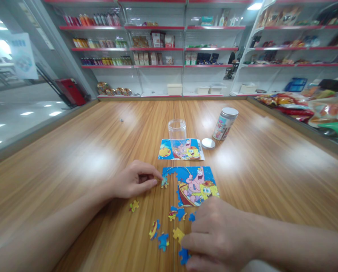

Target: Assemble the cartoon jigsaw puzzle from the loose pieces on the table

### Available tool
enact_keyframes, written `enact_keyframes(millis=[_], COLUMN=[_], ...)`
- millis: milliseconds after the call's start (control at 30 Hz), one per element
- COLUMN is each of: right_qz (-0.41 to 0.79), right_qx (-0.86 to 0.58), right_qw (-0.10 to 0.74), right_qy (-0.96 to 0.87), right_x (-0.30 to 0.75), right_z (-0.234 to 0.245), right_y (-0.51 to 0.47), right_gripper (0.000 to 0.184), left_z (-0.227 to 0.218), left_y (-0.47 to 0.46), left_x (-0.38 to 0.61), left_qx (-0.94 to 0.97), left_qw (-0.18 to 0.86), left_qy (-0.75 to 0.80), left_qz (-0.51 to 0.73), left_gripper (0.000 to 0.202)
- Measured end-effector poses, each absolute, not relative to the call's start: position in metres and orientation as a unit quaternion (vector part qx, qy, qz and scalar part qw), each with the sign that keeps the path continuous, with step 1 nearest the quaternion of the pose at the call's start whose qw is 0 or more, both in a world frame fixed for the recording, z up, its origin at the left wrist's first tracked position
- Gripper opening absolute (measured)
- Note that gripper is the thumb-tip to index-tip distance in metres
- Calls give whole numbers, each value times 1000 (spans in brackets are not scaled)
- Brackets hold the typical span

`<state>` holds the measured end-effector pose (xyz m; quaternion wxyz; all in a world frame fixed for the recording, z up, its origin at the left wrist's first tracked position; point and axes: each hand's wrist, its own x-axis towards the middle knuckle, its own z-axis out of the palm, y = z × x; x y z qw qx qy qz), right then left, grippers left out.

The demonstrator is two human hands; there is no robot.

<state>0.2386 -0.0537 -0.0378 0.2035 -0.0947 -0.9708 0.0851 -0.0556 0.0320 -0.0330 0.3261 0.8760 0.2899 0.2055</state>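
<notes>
A partly joined cartoon jigsaw puzzle (197,187) lies on the wooden table, its left side gapped. At that side, the index fingertip of my left hand (137,179) touches a jigsaw piece (164,182); the thumb stays apart from it. My right hand (214,234) is low at the puzzle's near edge, finger and thumb closed around a blue jigsaw piece (184,256). Loose by the hands are a yellow piece (178,235), a blue piece (163,241), a burger-patterned piece (154,229) and a yellow-green piece (134,205). Part of the puzzle's lower right is hidden by my right hand.
Behind the puzzle lies a reference picture (195,153) with a clear open jar (177,130) on it. A white lid (208,143) and a printed canister (225,124) stand to the right. Snack bags (288,105) lie beyond the table's right edge; stocked shelves (154,48) line the back.
</notes>
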Motion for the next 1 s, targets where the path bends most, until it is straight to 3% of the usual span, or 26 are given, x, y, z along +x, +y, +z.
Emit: enact_keyframes(millis=[367, 667, 1000], right_qz=[94, 116, 106], right_qx=[-12, -107, -197], right_qw=[160, 206, 194], right_qy=[-983, -966, -955], right_x=[248, 248, 246], right_z=[-36, -35, -34], right_y=[-49, -41, -36], right_gripper=[5, 19, 28], left_z=[-32, -31, -31], left_y=[32, 32, 32], left_x=[-56, -55, -55], left_qx=[880, 881, 878], left_qw=[328, 325, 332], left_qy=[278, 284, 285], left_qz=[201, 193, 192], left_gripper=[24, 23, 24])
